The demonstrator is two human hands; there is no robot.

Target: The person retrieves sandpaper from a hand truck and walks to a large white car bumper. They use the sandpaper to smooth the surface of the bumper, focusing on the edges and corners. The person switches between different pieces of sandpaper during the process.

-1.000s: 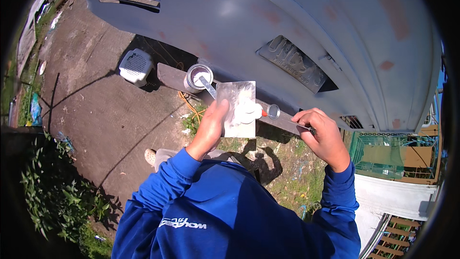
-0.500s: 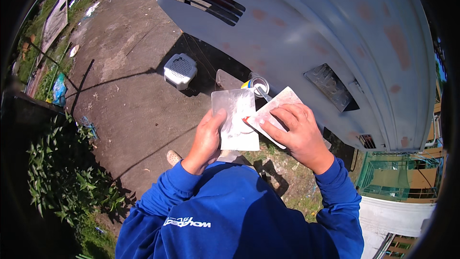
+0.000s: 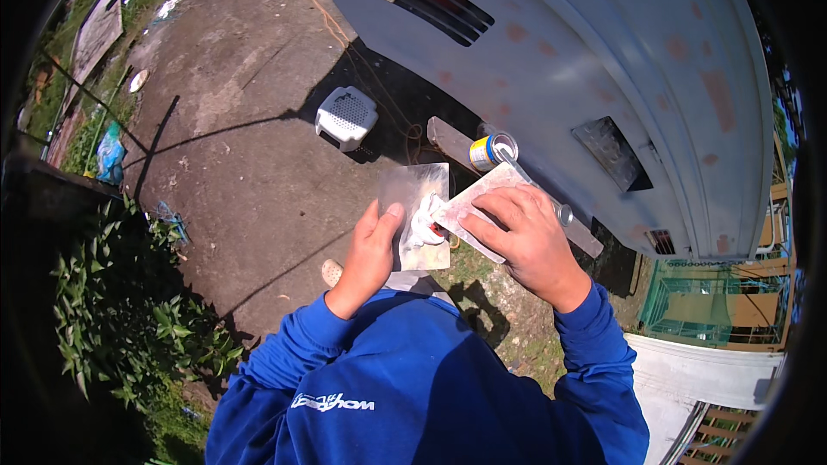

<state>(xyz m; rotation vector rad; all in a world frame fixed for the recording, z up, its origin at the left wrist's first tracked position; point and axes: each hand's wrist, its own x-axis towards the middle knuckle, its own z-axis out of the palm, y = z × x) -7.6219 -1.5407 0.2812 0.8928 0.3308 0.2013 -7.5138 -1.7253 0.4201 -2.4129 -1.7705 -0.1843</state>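
Note:
My left hand (image 3: 369,248) grips a thin flat plate (image 3: 403,189) by its left edge, thumb on top. White putty (image 3: 423,222) with a small red dab lies heaped toward the plate's right side. Closed around a flat, pink-smeared spreader (image 3: 475,205), my right hand (image 3: 541,245) has its fingers spread over the upper face. The spreader's left corner meets the putty. Just beyond stands an open can (image 3: 482,153) with a blue and yellow label and white contents. A small round metal lid or tin (image 3: 564,214) shows beside my right hand.
A large grey painted body panel (image 3: 568,60) with reddish patches and slotted openings rises at the right. Below it lies a wooden plank (image 3: 446,139). A white plastic stool (image 3: 346,114) stands ahead left, near an orange cord (image 3: 326,19). Leafy bushes (image 3: 129,310) grow at the left.
The view has shifted, so the panel, stool and can appear farther right. The putty, spread wide before, is now bunched near the spreader's corner, and the red dab sits against it.

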